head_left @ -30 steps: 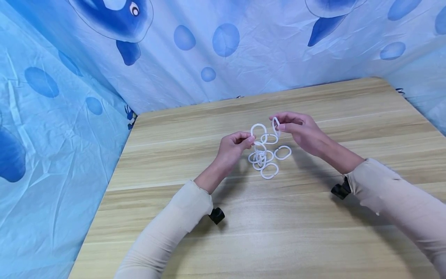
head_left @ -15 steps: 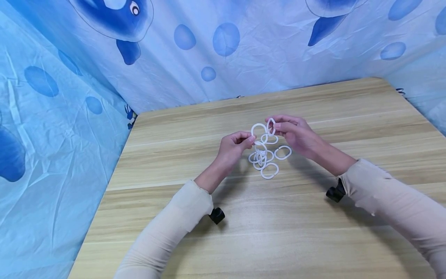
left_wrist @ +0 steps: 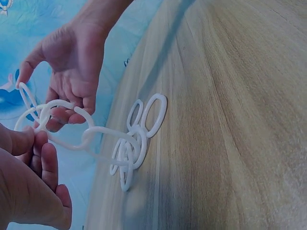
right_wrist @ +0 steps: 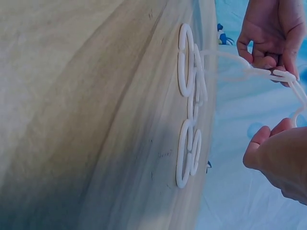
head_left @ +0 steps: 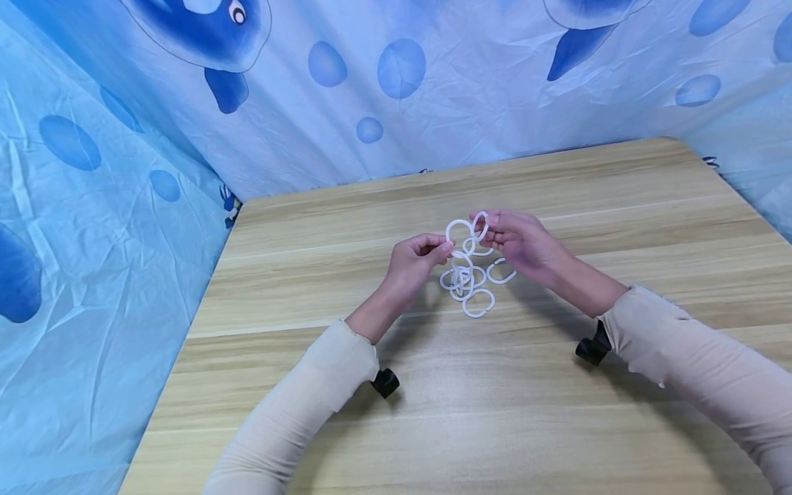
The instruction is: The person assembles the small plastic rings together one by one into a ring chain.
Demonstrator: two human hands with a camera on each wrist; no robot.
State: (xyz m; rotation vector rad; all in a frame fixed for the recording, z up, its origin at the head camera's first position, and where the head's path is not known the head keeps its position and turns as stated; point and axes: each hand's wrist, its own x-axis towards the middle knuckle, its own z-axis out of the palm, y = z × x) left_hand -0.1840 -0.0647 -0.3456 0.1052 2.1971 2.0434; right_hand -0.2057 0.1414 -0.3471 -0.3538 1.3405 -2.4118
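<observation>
My left hand (head_left: 410, 267) pinches a white plastic C-shaped link (head_left: 458, 221) between thumb and fingers, above the table. From it a chain of similar links hangs down to the tabletop. My right hand (head_left: 524, 249) pinches another white link (head_left: 475, 223) by its side, right beside the links at the left fingertips. In the left wrist view the right hand (left_wrist: 76, 67) has its lower fingers curled near the chain. The right wrist view shows the left hand (right_wrist: 273, 33) gripping the chain; whether the right-hand link is hooked on cannot be told.
Several linked white rings (head_left: 475, 316) lie heaped on the wooden table (head_left: 470, 412) below the hands. A single link (head_left: 500, 282) lies at their right. A blue curtain (head_left: 272, 137) with sea-animal prints hangs behind and to the left of the table.
My right hand has moved left and slightly down, bringing its link against those at the left hand; the link has tilted and the right fingers have shifted. The left hand has stayed still.
</observation>
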